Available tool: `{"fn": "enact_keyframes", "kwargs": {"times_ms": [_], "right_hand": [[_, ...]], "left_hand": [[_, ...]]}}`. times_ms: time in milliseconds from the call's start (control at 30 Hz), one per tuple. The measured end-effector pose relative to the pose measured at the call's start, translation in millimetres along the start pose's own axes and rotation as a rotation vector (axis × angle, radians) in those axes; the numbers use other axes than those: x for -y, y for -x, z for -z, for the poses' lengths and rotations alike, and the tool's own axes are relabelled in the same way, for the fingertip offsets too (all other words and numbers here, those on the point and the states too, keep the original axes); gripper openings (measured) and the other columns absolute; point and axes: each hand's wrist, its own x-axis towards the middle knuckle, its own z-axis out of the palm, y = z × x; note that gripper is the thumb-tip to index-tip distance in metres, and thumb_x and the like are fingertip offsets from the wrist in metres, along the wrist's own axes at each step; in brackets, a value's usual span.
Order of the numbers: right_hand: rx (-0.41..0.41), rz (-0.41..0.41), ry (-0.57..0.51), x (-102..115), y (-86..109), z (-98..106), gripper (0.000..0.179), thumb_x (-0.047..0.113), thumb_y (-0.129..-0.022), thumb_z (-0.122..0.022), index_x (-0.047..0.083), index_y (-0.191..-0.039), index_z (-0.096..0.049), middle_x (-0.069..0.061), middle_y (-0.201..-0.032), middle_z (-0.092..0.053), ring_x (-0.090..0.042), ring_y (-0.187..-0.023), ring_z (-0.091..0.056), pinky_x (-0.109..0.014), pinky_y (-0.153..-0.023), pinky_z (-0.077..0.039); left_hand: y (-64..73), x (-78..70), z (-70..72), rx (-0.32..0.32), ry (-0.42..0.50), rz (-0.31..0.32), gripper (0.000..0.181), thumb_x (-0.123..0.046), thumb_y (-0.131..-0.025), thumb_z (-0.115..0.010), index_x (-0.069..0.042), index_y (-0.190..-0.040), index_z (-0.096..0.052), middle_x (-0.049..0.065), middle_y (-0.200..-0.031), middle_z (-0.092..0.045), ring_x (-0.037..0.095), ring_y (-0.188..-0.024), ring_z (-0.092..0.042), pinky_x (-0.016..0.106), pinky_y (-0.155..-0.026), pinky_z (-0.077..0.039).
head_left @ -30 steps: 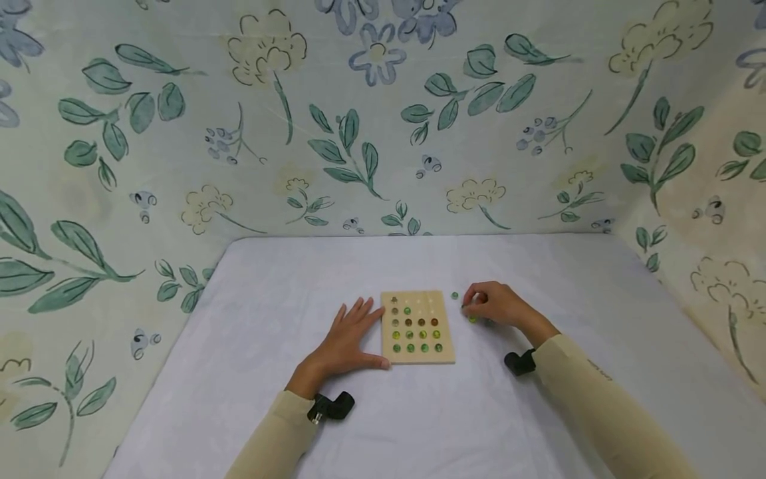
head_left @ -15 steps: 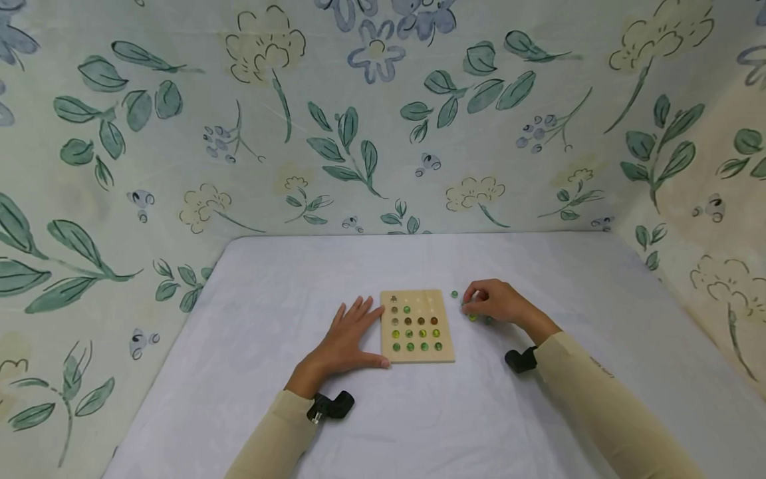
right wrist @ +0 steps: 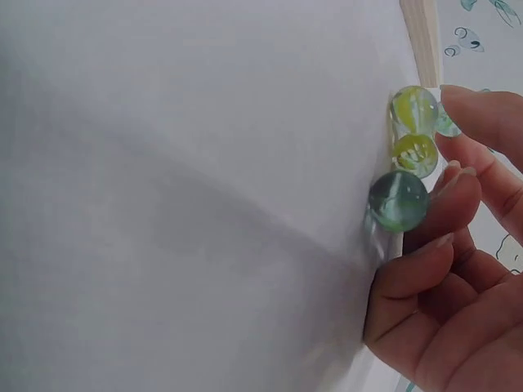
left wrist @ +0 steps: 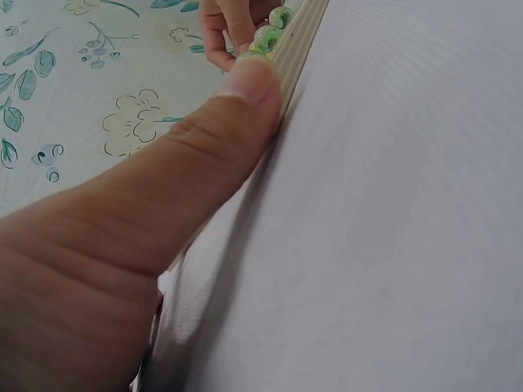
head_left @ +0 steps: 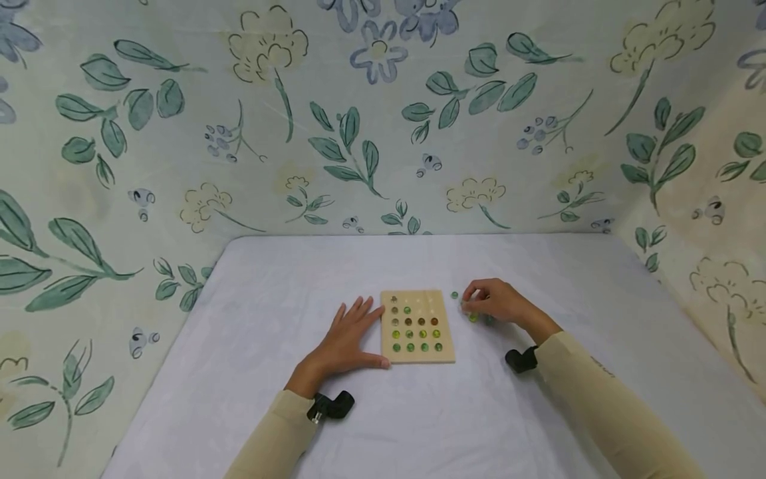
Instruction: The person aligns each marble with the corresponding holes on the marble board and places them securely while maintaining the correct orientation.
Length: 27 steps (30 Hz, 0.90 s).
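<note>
My left hand (head_left: 341, 342) lies with fingers spread along the left side of a square wooden board (head_left: 419, 359). Its thumb (left wrist: 212, 139) presses the board's near corner. Green, yellow and brown marbles (head_left: 409, 348) sit in the board's hollows, filling the three near rows. Right of the board, my right hand (head_left: 493, 301) pinches at a clear marble with a yellow swirl (right wrist: 413, 109), held by thumb and forefinger tips. Close under that hand are another yellow marble (right wrist: 415, 156) and a dark teal marble (right wrist: 399, 201), while its other fingers curl beside them.
A loose green marble (head_left: 455, 295) lies just off the board's far right corner. White cloth (head_left: 287, 266) covers the table, and a floral-patterned curtain (head_left: 371, 133) rises behind it. Each wrist wears a small black camera (head_left: 335, 404).
Almost nothing moves. My right fingertips shift slightly around the marble, and the left hand keeps its place at the board.
</note>
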Motion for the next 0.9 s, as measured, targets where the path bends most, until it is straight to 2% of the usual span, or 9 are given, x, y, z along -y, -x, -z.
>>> {"fn": "enact_keyframes", "kwargs": {"times_ms": [133,467,900], "right_hand": [[0.006,-0.004,-0.016,0.9,0.2,0.2,0.016,0.024,-0.087,-0.072,0.015,-0.099,-0.067,-0.006,-0.084,-0.058,-0.021,-0.071,-0.052,-0.029,-0.057,-0.044],[-0.003,0.160,0.008,19.1,0.4,-3.5,0.015,0.021,-0.086,-0.073,0.013,-0.098,-0.067,-0.005,-0.081,-0.058,-0.020,-0.070,-0.051,-0.029,-0.057,-0.044],[0.027,0.184,-0.018,37.2,-5.6,-14.8,0.015,0.022,-0.085,-0.075,0.015,-0.096,-0.069,-0.004,-0.079,-0.056,-0.020,-0.067,-0.050,-0.029,-0.054,-0.043]], "left_hand": [[0.2,0.6,-1.3,0.004,0.002,-0.003,0.111,-0.073,-0.065,-0.071,-0.021,-0.154,-0.028,0.006,-0.161,-0.015,0.023,-0.148,-0.002,0.047,-0.118,0.005],[-0.6,2.7,-0.7,-0.001,-0.008,-0.003,0.112,-0.075,-0.065,-0.070,-0.022,-0.154,-0.027,0.006,-0.161,-0.015,0.023,-0.148,-0.002,0.047,-0.118,0.004],[0.1,-0.1,3.1,0.014,-0.005,0.007,0.111,-0.074,-0.065,-0.070,-0.022,-0.154,-0.027,0.006,-0.161,-0.014,0.022,-0.148,-0.002,0.046,-0.118,0.004]]}}
